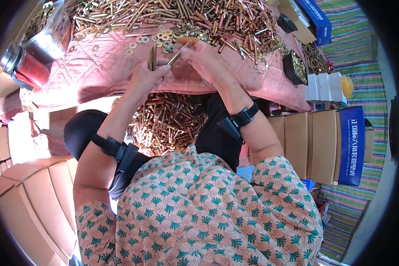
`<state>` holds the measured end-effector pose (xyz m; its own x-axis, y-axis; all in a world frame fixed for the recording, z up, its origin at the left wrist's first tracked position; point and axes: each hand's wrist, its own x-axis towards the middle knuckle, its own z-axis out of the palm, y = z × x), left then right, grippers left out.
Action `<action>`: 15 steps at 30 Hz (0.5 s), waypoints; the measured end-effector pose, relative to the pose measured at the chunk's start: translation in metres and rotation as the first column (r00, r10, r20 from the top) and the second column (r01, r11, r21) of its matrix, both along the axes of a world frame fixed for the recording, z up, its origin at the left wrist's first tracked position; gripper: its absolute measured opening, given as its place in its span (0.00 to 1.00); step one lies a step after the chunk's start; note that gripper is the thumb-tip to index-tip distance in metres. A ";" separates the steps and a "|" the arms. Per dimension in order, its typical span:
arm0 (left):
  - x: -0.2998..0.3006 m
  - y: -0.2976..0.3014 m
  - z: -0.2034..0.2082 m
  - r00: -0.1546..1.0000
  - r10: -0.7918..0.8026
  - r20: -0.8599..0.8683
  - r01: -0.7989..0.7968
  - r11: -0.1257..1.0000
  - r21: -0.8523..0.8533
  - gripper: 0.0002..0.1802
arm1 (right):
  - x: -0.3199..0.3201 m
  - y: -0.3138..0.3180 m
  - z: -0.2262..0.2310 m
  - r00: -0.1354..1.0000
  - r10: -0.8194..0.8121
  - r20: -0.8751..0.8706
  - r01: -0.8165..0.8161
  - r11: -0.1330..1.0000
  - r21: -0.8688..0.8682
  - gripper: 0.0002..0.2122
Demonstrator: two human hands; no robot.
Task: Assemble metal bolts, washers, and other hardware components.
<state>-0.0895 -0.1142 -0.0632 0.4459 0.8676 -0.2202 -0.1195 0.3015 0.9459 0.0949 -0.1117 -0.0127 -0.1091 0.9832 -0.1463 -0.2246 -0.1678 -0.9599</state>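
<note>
Above the near edge of a pink quilted cloth, my left hand is closed around a few upright metal bolts. Its thumb also pins a slanted metal bolt that points up to the right. My right hand is at the upper end of that slanted bolt, blurred by motion, so its grip is unclear. An orange piece shows at its fingertips. Just beyond both hands lie loose flat washers and a small pile of nuts.
A wide heap of bolts covers the far table. More bolts fill the space between my knees. Black trays stand at the right, a red container at the left. Cardboard boxes flank both sides.
</note>
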 end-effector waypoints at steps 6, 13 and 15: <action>0.019 -0.005 0.010 0.994 0.041 0.101 -0.050 0.995 0.088 0.16 | -0.022 0.020 0.017 0.910 -0.171 -0.378 0.211 0.975 0.067 0.12; 0.006 0.009 0.022 0.903 0.356 0.239 -0.379 0.923 0.058 0.15 | -0.024 0.026 -0.032 0.920 -0.322 0.221 0.179 0.851 0.494 0.18; 0.000 0.013 0.014 0.883 0.397 0.251 -0.417 0.909 0.027 0.14 | -0.033 0.030 -0.023 0.933 -0.304 0.191 0.201 0.882 0.426 0.16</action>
